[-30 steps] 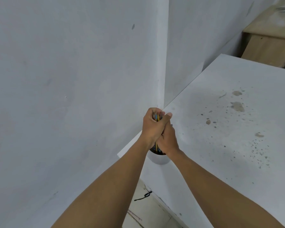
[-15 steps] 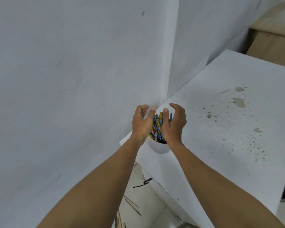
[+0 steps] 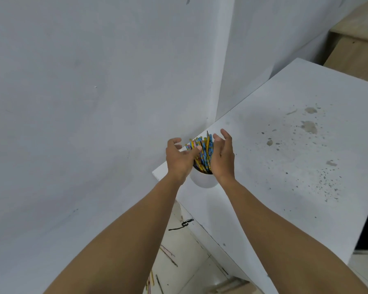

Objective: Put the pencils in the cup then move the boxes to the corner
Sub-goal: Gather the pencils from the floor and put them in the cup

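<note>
A white cup (image 3: 204, 180) stands at the left corner of the white table (image 3: 285, 177), close to the wall. A bundle of blue and yellow pencils (image 3: 203, 152) stands in it, fanned out and leaning. My left hand (image 3: 179, 159) is open on the left side of the pencils, fingers curled and apart. My right hand (image 3: 222, 154) is open on the right side, palm facing the bundle. Neither hand grips the pencils. No boxes are in view.
Grey walls meet in a corner just behind the cup. The table top has brown stains (image 3: 309, 126) and dark specks on its right half. Several loose pencils (image 3: 168, 256) lie on the tiled floor below. A wooden cabinet (image 3: 355, 52) stands at the far right.
One second ago both hands were clasped around the pencil bundle over the cup. They have let go and spread apart, and the pencils now stand fanned in the cup.
</note>
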Tool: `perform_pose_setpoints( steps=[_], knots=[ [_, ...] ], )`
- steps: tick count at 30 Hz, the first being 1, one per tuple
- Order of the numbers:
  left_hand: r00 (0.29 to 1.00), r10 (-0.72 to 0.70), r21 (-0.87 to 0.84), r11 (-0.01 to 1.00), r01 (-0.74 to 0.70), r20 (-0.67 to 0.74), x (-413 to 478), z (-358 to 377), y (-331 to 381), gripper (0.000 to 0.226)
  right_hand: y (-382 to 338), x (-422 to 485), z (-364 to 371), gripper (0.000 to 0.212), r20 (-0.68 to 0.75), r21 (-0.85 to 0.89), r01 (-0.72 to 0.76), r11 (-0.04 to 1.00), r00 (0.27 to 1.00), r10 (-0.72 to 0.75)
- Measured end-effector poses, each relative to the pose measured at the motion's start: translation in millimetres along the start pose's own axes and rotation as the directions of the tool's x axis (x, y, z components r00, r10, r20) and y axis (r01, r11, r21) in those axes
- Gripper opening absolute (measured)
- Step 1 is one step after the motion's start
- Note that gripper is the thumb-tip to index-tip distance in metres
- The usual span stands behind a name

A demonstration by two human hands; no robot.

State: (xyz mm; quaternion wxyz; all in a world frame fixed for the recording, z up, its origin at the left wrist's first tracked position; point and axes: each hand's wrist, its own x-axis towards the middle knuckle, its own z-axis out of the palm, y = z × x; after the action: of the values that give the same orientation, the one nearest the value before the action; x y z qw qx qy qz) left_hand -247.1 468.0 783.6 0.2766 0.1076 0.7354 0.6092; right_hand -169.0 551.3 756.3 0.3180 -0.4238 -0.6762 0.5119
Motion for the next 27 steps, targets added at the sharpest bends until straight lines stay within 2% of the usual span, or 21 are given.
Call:
perform_pose_setpoints(
  steps=[3, 6, 10, 13, 20, 27],
  knots=[
    [1.000, 0.015, -0.019, 1.000, -0.015, -0.015, 1.6, 2.3, 4.2, 0.053, -0.5, -2.5, 2.8, 0.042, -0.044, -0.047, 0.061, 0.997, 0.997, -0.063],
    [0.999, 0.045, 0.014, 0.999, -0.044, -0.028, -6.7, -1.1, -0.4, 0.036, -0.1, -11.9, 6.0, 0.032, -0.137, -0.166, 0.193, 0.967, 0.967, -0.217],
    [0.995, 0.095, 0.100, 0.991, -0.092, -0.027, -25.6, -27.5, -14.8, 0.027, -2.7, -43.6, 16.3, 0.019, -0.141, -0.265, 0.364, 0.893, 0.901, -0.409],
    [0.997, 0.070, 0.111, 0.991, -0.068, -0.018, -39.6, -55.2, -26.4, 0.023, -2.0, -70.5, 27.6, 0.016, -0.113, -0.284, 0.433, 0.855, 0.871, -0.479],
    [0.998, 0.051, 0.172, 0.983, -0.058, 0.042, -85.2, -136.5, -64.2, 0.022, 6.3, -165.3, 71.9, 0.014, -0.008, -0.307, 0.430, 0.849, 0.891, -0.455],
    [0.999, -0.018, 0.192, 0.981, 0.009, 0.045, -114.7, -210.0, -145.4, 0.031, 60.1, -247.5, 135.5, 0.012, 0.145, -0.326, 0.346, 0.880, 0.938, -0.315]
  ],
)
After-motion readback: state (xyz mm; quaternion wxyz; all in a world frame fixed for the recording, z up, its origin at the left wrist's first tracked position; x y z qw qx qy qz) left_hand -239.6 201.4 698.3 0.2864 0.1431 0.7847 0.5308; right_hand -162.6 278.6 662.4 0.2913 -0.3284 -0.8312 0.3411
